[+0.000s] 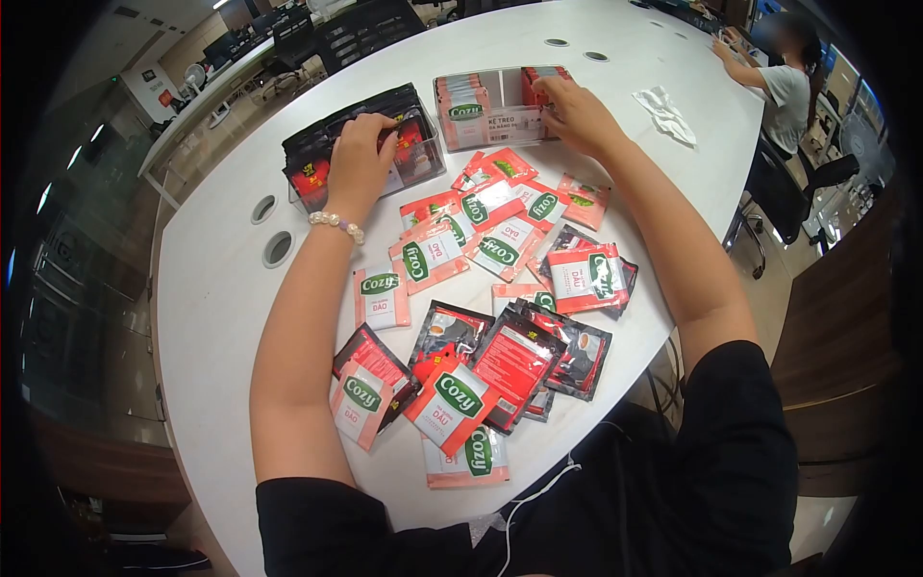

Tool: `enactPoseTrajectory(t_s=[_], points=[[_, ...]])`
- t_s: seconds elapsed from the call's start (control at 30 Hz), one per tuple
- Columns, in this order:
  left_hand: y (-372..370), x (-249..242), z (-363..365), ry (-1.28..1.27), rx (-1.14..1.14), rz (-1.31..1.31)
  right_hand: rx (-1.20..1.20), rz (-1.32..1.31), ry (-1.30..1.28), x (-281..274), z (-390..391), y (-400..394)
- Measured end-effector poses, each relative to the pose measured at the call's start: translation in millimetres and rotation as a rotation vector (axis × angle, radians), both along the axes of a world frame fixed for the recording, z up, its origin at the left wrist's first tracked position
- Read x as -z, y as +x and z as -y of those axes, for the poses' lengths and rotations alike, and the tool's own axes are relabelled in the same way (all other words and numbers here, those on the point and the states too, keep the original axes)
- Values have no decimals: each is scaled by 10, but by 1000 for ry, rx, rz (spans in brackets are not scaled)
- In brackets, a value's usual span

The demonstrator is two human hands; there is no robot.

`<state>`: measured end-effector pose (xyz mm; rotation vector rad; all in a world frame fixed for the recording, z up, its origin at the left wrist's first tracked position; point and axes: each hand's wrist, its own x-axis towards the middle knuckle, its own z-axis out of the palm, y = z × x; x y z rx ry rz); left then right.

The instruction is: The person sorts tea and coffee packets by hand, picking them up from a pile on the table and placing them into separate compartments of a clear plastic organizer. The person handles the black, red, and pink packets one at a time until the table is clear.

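Observation:
My left hand (362, 159), with a beaded bracelet at the wrist, reaches over a clear box of black and red sachets (415, 144); its fingers are bent at the packets, and their grip is hidden. My right hand (574, 111) is at the right side of a second clear box (514, 128), its fingers curled by the red sachets there. Peach Cozy sachets (465, 104) stand in that box's left part. Below both boxes lies a loose pile of peach and red Cozy sachets (500, 240). Nearer to me, black and red sachets (516, 363) lie mixed with Cozy ones.
The white table (216, 356) has round cable holes (277, 249) at the left. A crumpled white tissue (664, 115) lies at the right. Another person (788, 96) sits at the far right, near a black chair (793, 192). A white cable (519, 500) hangs at the near edge.

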<state>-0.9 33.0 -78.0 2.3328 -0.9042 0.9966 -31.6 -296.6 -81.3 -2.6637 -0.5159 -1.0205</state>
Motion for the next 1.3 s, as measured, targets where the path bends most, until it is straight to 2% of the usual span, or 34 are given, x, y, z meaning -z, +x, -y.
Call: enactPoseTrajectory(t_s=[0.1,0.2,0.3,0.4,0.5,0.67,0.77,0.87,0.97,1.0,1.1,1.23,1.27,1.3], points=[[-3,-7,9,4,-3,3,14,303,-179,-130,25,-62],[17,6,4,10,-6,31,44,-138,120,-481,-70,-243],[5,-1,2,15,-10,34,141,-955,-63,-726,-162,-585],[-47,-30,12,18,-15,-22,137,-1202,-156,-578,-147,-613],[-38,-37,19,13,-13,-34,188,-1272,-112,-521,-124,-552],[-43,-37,21,14,-15,-38,319,-1181,-327,-598,-311,-614],[-64,-49,25,10,-21,-59,262,-1329,-117,-518,-238,-561],[-68,-50,25,23,-24,-45,130,-1228,-253,-482,-271,-540],[-17,-12,15,3,6,18,-154,-1169,30,-380,-220,-434],[-8,-11,15,2,7,19,-199,-1065,132,-390,-174,-431],[-10,-3,14,2,5,17,-237,-886,396,-500,-117,-351],[-7,6,5,12,-6,26,-330,-646,923,-492,-148,-242],[-4,3,7,13,-9,32,-405,-657,1031,-529,-246,-312],[-8,0,8,9,-9,21,-400,-649,978,-534,-294,-267]])
